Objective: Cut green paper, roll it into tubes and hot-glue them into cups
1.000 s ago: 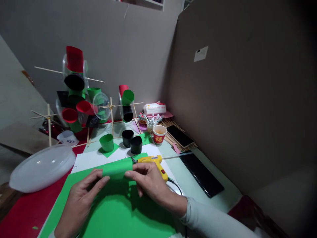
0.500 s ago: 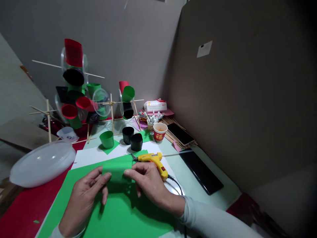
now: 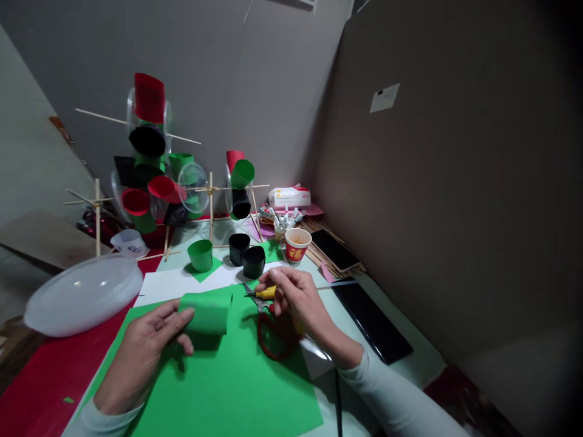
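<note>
My left hand (image 3: 152,340) pinches a curled piece of green paper (image 3: 207,314) between thumb and fingers, above a large green sheet (image 3: 218,388). My right hand (image 3: 296,297) is over the yellow glue gun (image 3: 266,294), mostly hiding it; its fingers are loosely bent and apart, with nothing visible in them. Below that hand lie scissors with red handles (image 3: 273,349). Beyond the sheet stand a green paper cup shape (image 3: 200,256) and two black ones, one of them (image 3: 254,262) nearer me.
Stick frames with clear lids and coloured paper cylinders (image 3: 149,100) rise at the back left. A white translucent balloon-like object (image 3: 86,294) lies left. A red paper cup (image 3: 297,246), a phone (image 3: 334,249) and a long black object (image 3: 373,321) sit right, beside the brown partition (image 3: 446,182).
My right hand has let go of the green paper and moved right over the glue gun, uncovering the scissors' red handles. My left hand still holds the paper. The view has shifted slightly.
</note>
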The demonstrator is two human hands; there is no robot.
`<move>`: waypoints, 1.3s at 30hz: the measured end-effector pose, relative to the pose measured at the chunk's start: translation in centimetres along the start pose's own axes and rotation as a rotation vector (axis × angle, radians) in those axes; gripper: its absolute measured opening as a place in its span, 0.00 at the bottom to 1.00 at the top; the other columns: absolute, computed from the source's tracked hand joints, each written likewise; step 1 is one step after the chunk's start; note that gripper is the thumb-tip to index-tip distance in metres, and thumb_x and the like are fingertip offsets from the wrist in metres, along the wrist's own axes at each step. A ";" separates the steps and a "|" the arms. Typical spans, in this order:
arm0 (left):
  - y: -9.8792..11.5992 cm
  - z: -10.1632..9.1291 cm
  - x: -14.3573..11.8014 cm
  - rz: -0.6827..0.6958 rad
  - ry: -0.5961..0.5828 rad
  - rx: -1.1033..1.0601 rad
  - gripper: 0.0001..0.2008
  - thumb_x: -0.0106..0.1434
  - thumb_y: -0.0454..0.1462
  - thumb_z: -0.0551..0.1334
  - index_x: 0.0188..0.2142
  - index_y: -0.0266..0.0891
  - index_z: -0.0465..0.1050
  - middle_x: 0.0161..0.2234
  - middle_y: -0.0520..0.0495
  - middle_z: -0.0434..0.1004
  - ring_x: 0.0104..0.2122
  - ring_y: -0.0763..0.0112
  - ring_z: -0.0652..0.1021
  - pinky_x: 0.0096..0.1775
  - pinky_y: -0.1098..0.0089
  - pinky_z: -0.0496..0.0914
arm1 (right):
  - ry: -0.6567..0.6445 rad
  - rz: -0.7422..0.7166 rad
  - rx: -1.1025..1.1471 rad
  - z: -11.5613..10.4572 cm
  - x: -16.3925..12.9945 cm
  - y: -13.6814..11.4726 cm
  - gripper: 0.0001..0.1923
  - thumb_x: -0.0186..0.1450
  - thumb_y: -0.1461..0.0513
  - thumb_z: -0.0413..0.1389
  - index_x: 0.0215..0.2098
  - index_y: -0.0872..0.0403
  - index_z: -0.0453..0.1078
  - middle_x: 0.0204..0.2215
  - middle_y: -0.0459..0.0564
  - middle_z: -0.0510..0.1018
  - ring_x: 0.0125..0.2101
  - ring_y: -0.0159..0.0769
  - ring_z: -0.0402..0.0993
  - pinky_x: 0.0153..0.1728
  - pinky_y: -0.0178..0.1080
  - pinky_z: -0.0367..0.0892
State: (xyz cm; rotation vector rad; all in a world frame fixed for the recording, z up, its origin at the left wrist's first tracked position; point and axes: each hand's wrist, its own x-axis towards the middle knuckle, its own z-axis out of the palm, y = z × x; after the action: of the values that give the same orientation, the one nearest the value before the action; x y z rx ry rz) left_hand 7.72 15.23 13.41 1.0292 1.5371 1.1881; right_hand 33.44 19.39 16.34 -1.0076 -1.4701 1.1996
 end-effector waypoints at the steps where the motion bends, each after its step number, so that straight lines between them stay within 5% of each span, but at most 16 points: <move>1: 0.2 -0.2 0.1 -0.015 0.007 -0.011 0.37 0.50 0.57 0.74 0.51 0.37 0.71 0.14 0.54 0.76 0.12 0.74 0.65 0.15 0.75 0.58 | 0.026 -0.012 -0.042 -0.9 0.4 -0.1 0.22 0.73 0.47 0.52 0.38 0.56 0.74 0.33 0.52 0.84 0.17 0.27 0.68 0.21 0.32 0.62; 9: -0.3 -2.2 1.5 -0.100 0.077 -0.049 0.23 0.50 0.55 0.75 0.40 0.48 0.76 0.18 0.51 0.81 0.14 0.67 0.73 0.14 0.71 0.67 | 0.036 -0.007 -0.601 -6.0 -1.0 0.5 0.19 0.72 0.53 0.56 0.26 0.53 0.68 0.22 0.46 0.77 0.23 0.33 0.68 0.31 0.37 0.59; 15: 1.3 -1.5 0.4 0.037 0.141 0.078 0.22 0.47 0.57 0.73 0.37 0.50 0.77 0.18 0.51 0.82 0.16 0.65 0.72 0.17 0.67 0.67 | -0.041 0.105 -0.900 -5.7 -3.5 1.0 0.19 0.69 0.48 0.61 0.32 0.55 0.73 0.29 0.51 0.79 0.27 0.37 0.68 0.29 0.38 0.50; 21: 3.4 -0.2 -0.9 0.123 0.052 0.110 0.25 0.44 0.56 0.71 0.37 0.45 0.75 0.17 0.51 0.81 0.22 0.59 0.79 0.23 0.65 0.68 | -0.085 0.205 -0.968 -4.8 -3.2 1.5 0.16 0.67 0.51 0.61 0.33 0.55 0.73 0.27 0.51 0.77 0.27 0.38 0.66 0.29 0.39 0.48; 27: 3.6 -0.2 -1.2 0.181 -0.027 0.085 0.23 0.49 0.54 0.70 0.39 0.43 0.74 0.17 0.55 0.79 0.21 0.60 0.81 0.26 0.65 0.68 | -0.030 0.240 -0.827 -5.5 -2.7 2.8 0.05 0.62 0.60 0.56 0.29 0.54 0.68 0.27 0.49 0.76 0.29 0.39 0.67 0.30 0.38 0.54; 35: 2.9 -1.0 -0.9 0.203 -0.230 0.013 0.18 0.60 0.51 0.67 0.43 0.45 0.70 0.19 0.59 0.77 0.20 0.62 0.81 0.30 0.65 0.68 | -0.091 0.232 -0.362 -5.5 -4.9 0.9 0.17 0.66 0.46 0.50 0.41 0.50 0.61 0.24 0.45 0.74 0.24 0.38 0.70 0.27 0.38 0.64; 39: 2.5 -1.4 -1.1 0.188 -0.284 -0.009 0.21 0.62 0.52 0.66 0.48 0.47 0.66 0.20 0.64 0.72 0.19 0.61 0.82 0.28 0.66 0.66 | -0.126 0.177 0.165 -4.7 -5.9 -0.5 0.25 0.63 0.49 0.65 0.50 0.51 0.65 0.27 0.46 0.78 0.23 0.33 0.68 0.26 0.35 0.60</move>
State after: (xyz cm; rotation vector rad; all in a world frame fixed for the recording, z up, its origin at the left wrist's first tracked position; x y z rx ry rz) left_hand 6.80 14.31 16.21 1.2988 1.2341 1.1183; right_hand 39.20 14.53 16.12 -0.9794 -1.3729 1.5104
